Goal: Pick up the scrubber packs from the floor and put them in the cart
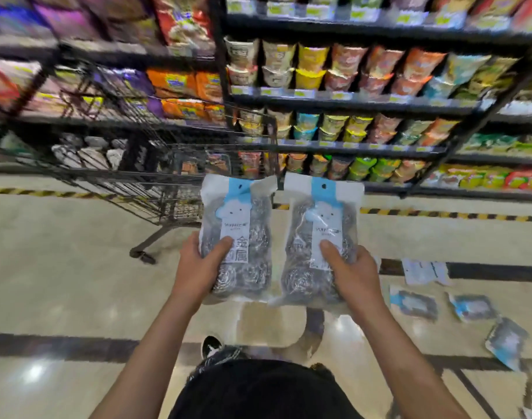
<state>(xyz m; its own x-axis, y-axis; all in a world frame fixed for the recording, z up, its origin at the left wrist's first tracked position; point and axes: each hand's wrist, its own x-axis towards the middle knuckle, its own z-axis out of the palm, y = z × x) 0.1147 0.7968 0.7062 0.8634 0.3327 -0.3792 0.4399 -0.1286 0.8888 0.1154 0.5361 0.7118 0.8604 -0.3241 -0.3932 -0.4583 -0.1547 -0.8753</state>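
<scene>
Presently two packs are held upright side by side, long axes vertical, blue headers up: left hand fingers grasp the left pack, right hand fingers grasp the right pack. Four more packs lie flat on the floor (at right, blurred). One cart stands ahead left.

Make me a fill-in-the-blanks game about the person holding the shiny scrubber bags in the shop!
1. Each of the hands, left and right, holds ____ scrubber pack.
2. The label strip on the left pack and the right pack is white and ____.
3. More packs lie on the ____.
4. The black wire cart stands to the ____ of the held packs.

Missing words: one; blue; floor; left
</scene>
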